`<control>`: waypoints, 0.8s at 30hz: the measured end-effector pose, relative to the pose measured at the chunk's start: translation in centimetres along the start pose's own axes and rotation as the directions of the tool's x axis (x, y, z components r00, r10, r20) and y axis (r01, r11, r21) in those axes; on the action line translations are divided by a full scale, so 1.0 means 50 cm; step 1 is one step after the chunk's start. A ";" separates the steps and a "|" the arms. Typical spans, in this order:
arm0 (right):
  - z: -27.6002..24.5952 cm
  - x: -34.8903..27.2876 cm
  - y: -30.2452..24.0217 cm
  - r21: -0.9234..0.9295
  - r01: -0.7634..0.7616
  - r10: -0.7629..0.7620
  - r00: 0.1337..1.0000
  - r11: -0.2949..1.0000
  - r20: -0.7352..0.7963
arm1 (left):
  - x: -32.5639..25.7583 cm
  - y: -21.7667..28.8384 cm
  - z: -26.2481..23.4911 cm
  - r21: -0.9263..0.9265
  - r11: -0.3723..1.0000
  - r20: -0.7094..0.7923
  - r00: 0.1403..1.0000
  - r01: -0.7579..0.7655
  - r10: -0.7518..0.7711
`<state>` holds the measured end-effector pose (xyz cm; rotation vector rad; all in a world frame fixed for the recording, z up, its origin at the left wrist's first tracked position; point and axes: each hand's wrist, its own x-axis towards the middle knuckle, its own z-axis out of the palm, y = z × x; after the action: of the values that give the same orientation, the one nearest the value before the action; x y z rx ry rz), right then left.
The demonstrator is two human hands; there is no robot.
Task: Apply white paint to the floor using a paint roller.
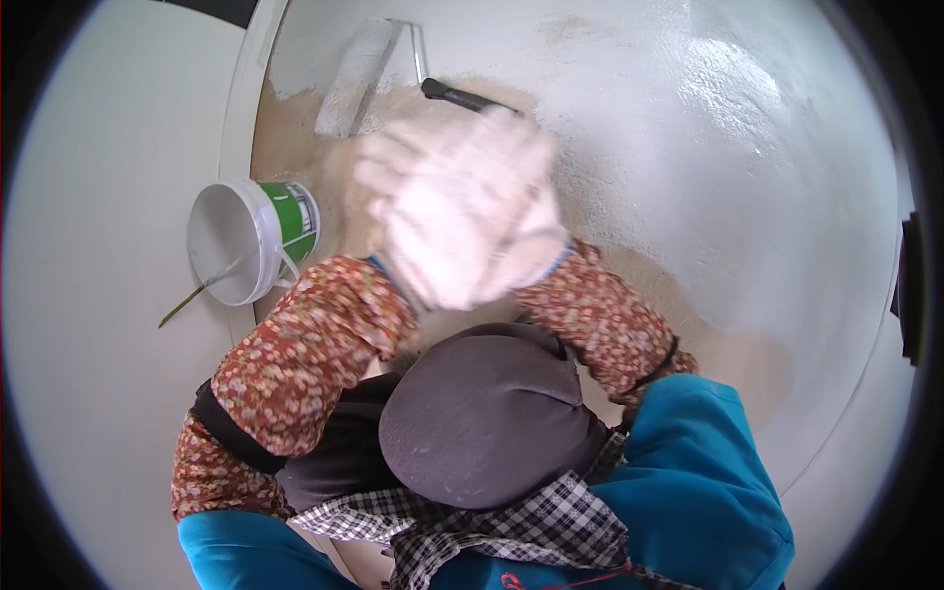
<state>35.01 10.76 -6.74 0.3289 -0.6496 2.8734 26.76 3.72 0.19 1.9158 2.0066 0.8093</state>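
Observation:
My left hand (438,241) and my right hand (536,231), both in white gloves, overlap in front of me and touch each other. Motion smears them, so how the fingers of each are bent cannot be made out. Just beyond them on the floor lies a paint roller (359,79) with a white-coated sleeve, a bent metal frame and a black handle (460,96). The handle's near end disappears behind the gloves. Whether either glove touches it is hidden.
White wet coating (747,197) covers much of the floor, with bare tan patches (639,270) near me. At left a white-and-green bucket (251,241) lies tipped on its side beside a white panel (108,147); a thin green-ended stick (182,305) pokes from its mouth. My knee (482,413) is close below my hands.

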 end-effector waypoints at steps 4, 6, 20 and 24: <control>0.054 0.035 0.045 0.077 -0.173 0.175 0.984 0.982 -0.017 | -0.039 -0.055 -0.067 0.335 0.923 -0.180 0.949 -0.189 0.259; 0.066 0.023 0.052 -0.100 -0.322 0.310 0.943 0.941 -0.119 | -0.088 -0.080 -0.088 0.209 0.978 -0.052 0.998 -0.008 0.020; -0.109 -0.343 -0.153 -0.258 -0.941 -0.164 0.297 -0.220 -0.941 | -0.294 -0.063 -0.106 -0.038 0.823 0.207 0.810 0.567 -0.549; -0.127 -0.357 -0.093 -0.327 -0.892 -0.185 0.395 -0.313 -0.900 | -0.296 -0.056 -0.069 -0.019 0.898 0.226 0.877 0.440 -0.425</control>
<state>52.08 15.53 -14.98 -1.6696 -2.8170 1.2591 24.08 -11.39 -1.41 1.3628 2.1180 0.5190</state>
